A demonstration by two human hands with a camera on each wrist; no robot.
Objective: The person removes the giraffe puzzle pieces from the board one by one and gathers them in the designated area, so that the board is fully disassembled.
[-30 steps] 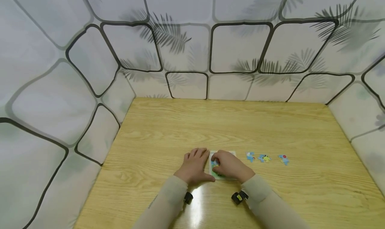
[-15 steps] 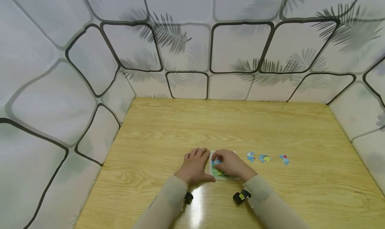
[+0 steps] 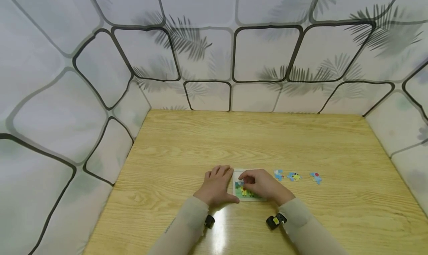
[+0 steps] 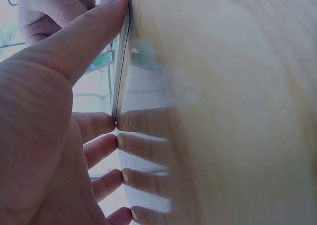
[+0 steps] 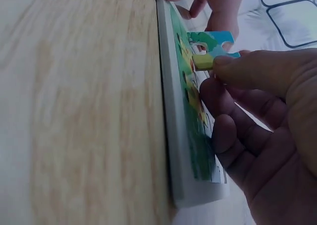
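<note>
A small white-framed jigsaw puzzle [image 3: 237, 172] lies on the table, a green, blue and yellow picture filling its lower part. My left hand [image 3: 216, 185] rests flat beside its left side, fingers spread. In the left wrist view, the thumb [image 4: 94, 24] lies along the frame's edge and the other fingertips touch the tabletop. Above the puzzle, my right hand [image 3: 267, 185] pinches a puzzle piece [image 5: 214, 42], blue and green with a yellow corner. That piece sticks up from the picture in the right wrist view. From the head, the right hand hides much of the puzzle's right half.
Right of the puzzle, three loose spots of pieces lie in a row: a blue-and-white piece [image 3: 278, 174], a blue-and-yellow piece [image 3: 294, 176] and a blue piece with a red dot [image 3: 315, 177]. Patterned fabric walls [image 3: 207, 95] border the wooden table [image 3: 200, 136].
My right hand has shifted a little to the right over the puzzle, uncovering more of the picture at its left. The left hand and the loose pieces stay put.
</note>
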